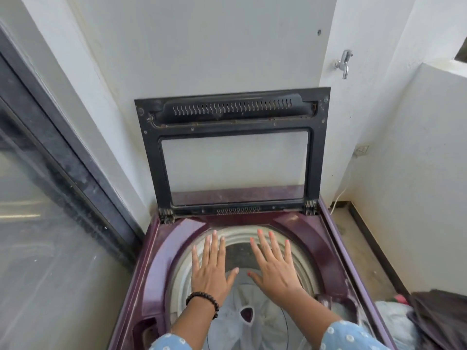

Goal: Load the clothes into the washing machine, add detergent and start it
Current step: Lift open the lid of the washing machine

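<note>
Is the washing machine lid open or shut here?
Open: the lid stands upright against the wall, and the drum below is exposed.

Head view: close, facing down into open washing machine (pixel 336 251).

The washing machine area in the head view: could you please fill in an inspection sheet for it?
Surface: washing machine maroon top, dusty.
Job's things: lid raised upright against the wall; drum open, no clothes seen inside; clothes pile on the floor at the right; detergent not seen.
Clutter: nothing seen.
Grippers: left hand and right hand both flat, fingers spread, over the drum opening, holding nothing.
Cables: white cord hanging below the wall socket.
Surroundings: tap on the wall; glass door at the left.
</note>
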Demonstrator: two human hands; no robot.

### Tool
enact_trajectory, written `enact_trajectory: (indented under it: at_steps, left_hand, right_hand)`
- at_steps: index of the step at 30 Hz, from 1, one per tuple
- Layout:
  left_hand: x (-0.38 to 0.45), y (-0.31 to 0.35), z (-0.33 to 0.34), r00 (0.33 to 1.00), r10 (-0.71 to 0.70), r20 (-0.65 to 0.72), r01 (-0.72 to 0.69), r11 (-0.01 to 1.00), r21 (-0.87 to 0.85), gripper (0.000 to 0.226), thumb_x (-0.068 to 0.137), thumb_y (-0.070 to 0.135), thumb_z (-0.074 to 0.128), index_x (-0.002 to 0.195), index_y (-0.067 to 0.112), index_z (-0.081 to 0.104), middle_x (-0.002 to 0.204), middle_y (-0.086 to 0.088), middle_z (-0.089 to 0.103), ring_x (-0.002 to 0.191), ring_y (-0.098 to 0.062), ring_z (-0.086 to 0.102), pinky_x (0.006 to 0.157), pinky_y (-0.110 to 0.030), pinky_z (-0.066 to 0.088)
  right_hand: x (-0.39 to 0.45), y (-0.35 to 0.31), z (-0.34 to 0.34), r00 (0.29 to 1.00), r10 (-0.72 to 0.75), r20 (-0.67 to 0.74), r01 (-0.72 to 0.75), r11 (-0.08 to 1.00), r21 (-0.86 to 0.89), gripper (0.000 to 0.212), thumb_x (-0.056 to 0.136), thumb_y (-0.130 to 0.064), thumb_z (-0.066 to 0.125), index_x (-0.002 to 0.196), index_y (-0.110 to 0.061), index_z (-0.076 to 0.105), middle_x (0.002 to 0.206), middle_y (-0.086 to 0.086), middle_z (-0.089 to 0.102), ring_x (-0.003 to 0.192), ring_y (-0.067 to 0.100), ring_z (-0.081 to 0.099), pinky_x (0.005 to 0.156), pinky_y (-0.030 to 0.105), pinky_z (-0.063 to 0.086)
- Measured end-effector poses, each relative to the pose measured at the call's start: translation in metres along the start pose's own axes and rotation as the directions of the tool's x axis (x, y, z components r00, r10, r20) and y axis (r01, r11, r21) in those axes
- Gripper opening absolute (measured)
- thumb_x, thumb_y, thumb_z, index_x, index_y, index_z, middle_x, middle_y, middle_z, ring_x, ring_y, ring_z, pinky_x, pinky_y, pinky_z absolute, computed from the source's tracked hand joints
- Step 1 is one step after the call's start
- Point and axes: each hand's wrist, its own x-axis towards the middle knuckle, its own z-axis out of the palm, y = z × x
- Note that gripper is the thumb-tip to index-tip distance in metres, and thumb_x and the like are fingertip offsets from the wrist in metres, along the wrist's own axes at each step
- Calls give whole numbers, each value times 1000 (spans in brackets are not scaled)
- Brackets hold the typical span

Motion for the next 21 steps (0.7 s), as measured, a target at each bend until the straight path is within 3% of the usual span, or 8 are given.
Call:
enact_trajectory:
  at_steps: [4,7,10,15,17,21]
  left_hand:
    - [-52,20,13,995,69,73,-69,998,1,85,83,63,34,149,11,29,161,-12,21,148,-28,14,113,-58,17]
    - [-61,25,8,996,55,77,-55,998,1,87,83,61,34,152,11,20,161,-12,18,148,-28,13,112,-59,17]
    - [-59,28,-5,998,7,65,-6,1000,-8,88,84,62,34,153,12,13,159,-12,25,148,-27,16,116,-57,10]
    - [-73,36,-14,997,-10,73,10,1000,5,83,85,61,33,149,9,29,158,-14,27,147,-27,16,117,-55,7]
    - [-74,37,-18,998,-35,57,34,999,12,83,86,61,33,150,10,27,157,-15,29,148,-23,9,117,-54,5]
    - [-78,35,-28,996,-78,49,77,997,26,81,88,60,31,151,10,22,157,-15,29,148,-22,9,116,-54,6]
  right_hand:
    - [-49,-15,25,991,-38,131,34,999,34,79,84,-72,34,144,-20,40,152,7,35,139,33,29,102,60,23]
    - [-58,-18,21,986,-11,169,5,999,37,79,91,-72,18,139,-19,51,148,10,45,135,34,42,101,61,31]
    - [-56,-14,12,984,15,180,-21,999,33,81,86,-73,31,138,-16,53,146,11,48,134,36,46,102,60,27]
    - [-69,-12,13,987,-12,158,0,997,76,81,81,-71,37,140,-17,47,146,12,48,137,34,33,102,60,24]
    - [-71,-12,8,987,-10,160,-3,997,83,80,81,-70,36,140,-17,46,145,12,49,135,36,43,104,62,33]
    - [-76,-14,-1,985,-29,171,15,996,87,79,80,-68,35,135,-17,56,142,12,53,129,34,52,93,61,48]
